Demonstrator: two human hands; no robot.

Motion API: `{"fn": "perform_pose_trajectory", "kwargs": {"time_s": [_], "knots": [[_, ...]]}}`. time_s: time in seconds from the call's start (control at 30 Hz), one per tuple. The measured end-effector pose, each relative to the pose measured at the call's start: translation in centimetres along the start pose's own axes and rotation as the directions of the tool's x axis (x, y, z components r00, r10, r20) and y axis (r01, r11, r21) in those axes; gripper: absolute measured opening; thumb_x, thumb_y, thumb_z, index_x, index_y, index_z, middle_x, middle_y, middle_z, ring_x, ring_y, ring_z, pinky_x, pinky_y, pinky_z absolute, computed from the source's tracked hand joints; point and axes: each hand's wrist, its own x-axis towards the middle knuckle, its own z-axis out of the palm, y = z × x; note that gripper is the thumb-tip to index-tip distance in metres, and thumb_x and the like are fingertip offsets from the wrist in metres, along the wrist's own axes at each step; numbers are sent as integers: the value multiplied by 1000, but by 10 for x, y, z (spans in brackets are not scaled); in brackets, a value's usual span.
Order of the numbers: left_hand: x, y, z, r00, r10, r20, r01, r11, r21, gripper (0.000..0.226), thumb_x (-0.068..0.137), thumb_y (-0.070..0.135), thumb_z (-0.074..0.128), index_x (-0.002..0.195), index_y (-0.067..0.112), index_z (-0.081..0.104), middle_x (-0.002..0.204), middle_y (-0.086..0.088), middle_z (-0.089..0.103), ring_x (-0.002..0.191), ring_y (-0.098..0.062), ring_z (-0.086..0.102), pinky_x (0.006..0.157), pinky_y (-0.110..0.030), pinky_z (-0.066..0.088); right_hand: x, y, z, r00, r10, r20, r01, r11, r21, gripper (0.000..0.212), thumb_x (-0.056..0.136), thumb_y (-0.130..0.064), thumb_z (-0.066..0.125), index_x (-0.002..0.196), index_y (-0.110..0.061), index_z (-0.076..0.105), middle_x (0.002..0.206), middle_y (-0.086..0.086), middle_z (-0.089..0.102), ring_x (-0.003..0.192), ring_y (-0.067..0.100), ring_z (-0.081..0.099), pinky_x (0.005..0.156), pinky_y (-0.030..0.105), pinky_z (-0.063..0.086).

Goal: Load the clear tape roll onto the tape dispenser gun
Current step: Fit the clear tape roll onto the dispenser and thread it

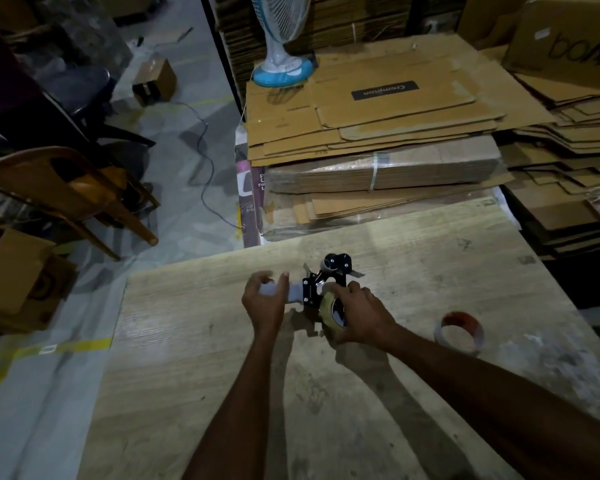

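The tape dispenser gun (326, 277) lies on the wooden table (222, 358), its black metal frame pointing away from me and its pale grey handle toward the left. My left hand (265, 301) grips that handle. My right hand (362, 315) holds the clear tape roll (329, 315) on edge against the black frame, fingers curled over its top. I cannot tell whether the roll sits on the hub.
An empty tape core (459, 332) with red inside lies on the table to the right. Flattened cardboard cartons (378, 109) are stacked behind the table, with a blue-based fan (281, 64) on them. A wooden chair (66, 188) and a small box (155, 81) stand on the floor to the left.
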Motion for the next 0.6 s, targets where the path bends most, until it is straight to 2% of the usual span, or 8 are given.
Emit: {"fn": "perform_pose_trajectory", "kwargs": {"time_s": [0.03,0.07,0.13,0.2,0.3,0.43,0.6], "knots": [[4,-2,-6,988,115,103,-128,983,133,27,82,44,76,92,19,72,88,1,67,85,-15,63,77,-44,56,0,2,-1,1000,2,-5,-2,1000,4,105,57,-47,88,146,-30,33,123,12,49,109,35,53,84,40,51],[9,-4,-11,965,169,202,-220,940,262,34,86,51,65,86,18,74,85,1,67,85,-16,62,77,-42,54,0,3,-2,1000,6,-7,-6,1000,8,106,57,-48,88,146,-31,32,121,11,49,108,35,53,84,40,52],[16,0,-17,903,222,368,-389,787,479,56,92,61,46,71,16,71,74,-2,65,83,-23,58,74,-40,48,1,6,-3,1000,18,-13,-18,1000,-5,109,57,-51,87,147,-30,31,121,12,50,107,35,54,85,41,53],[16,6,-17,834,218,506,-502,680,534,76,97,71,31,56,12,56,59,-6,57,70,-28,56,66,-40,46,2,9,-4,1000,23,-14,-23,999,-27,108,56,-54,86,146,-27,32,121,13,51,107,35,55,85,43,53],[13,11,-16,799,46,600,-472,666,578,91,87,89,12,61,12,53,57,-6,54,56,-24,54,58,-34,44,5,11,-8,999,39,-25,-40,999,-6,105,55,-57,85,142,-26,35,119,13,52,106,35,56,86,42,53],[3,9,-12,755,-46,655,-470,658,588,90,72,101,14,55,19,44,51,-1,45,47,-17,45,53,-28,34,7,15,-10,999,38,-4,-38,999,-21,98,57,-57,85,137,-26,37,119,12,51,108,33,55,87,42,53],[-8,11,-3,720,-245,649,-392,628,672,96,62,107,23,54,16,53,57,-3,63,55,-16,59,63,-29,51,5,14,-4,1000,23,5,-23,998,-56,94,60,-53,84,136,-26,37,122,13,50,111,34,53,86,42,51]]}}
